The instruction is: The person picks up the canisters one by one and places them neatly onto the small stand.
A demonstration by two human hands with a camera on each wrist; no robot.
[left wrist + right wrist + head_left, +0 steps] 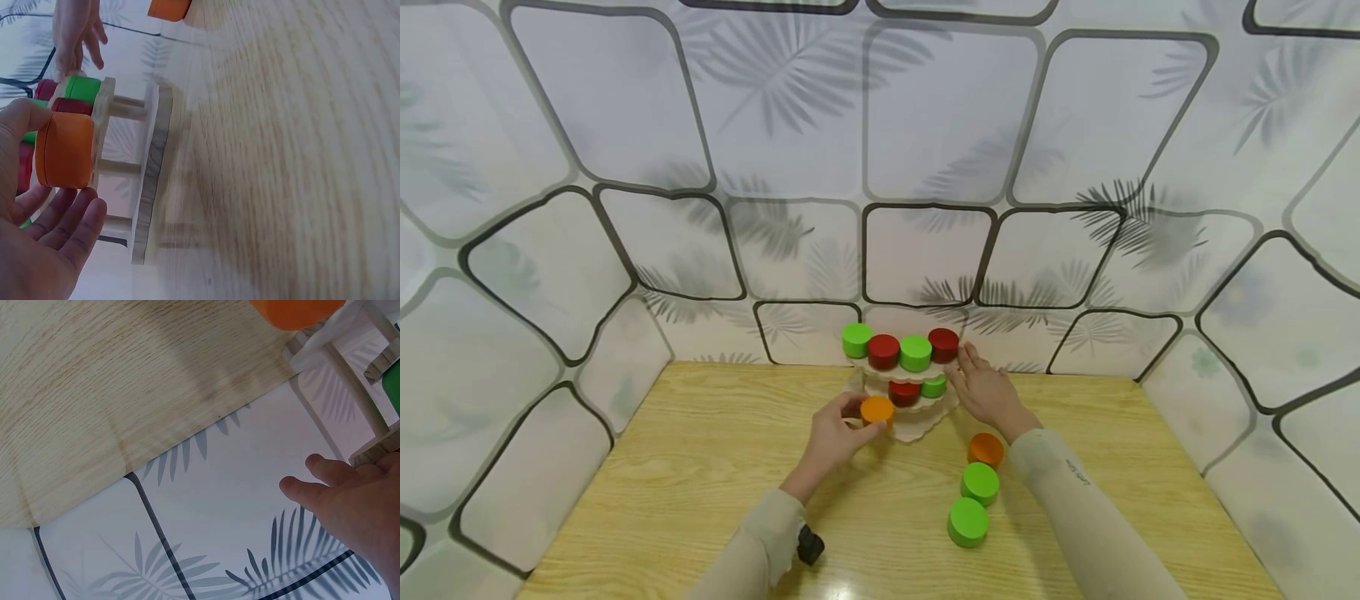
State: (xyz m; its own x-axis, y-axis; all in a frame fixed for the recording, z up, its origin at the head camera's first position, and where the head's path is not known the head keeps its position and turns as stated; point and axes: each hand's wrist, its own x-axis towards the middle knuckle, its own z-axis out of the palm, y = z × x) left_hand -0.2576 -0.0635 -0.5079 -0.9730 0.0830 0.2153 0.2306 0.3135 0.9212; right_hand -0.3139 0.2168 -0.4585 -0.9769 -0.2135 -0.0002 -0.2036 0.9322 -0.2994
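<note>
Between the thumb and fingers of my left hand (835, 439) is an orange round block (69, 150), a squat cylinder with a line around it near one end. It is held at the front of a tiered wooden stand (913, 429) with scalloped edges, over the lower tiers. Red and green round blocks, such as a red one (883, 353) and a green one (915, 354), sit on the top tier. A red block (904, 393) and a green block (933, 387) show on the tier below. My right hand (987, 392), fingers extended, touches the stand's right side at the upper tier.
On the table right of the stand lie an orange block (986, 450) and two green blocks, one (980, 483) behind the other (967, 522). A small black object (809, 545) is beside the left sleeve. A patterned wall (925, 250) rises behind the stand.
</note>
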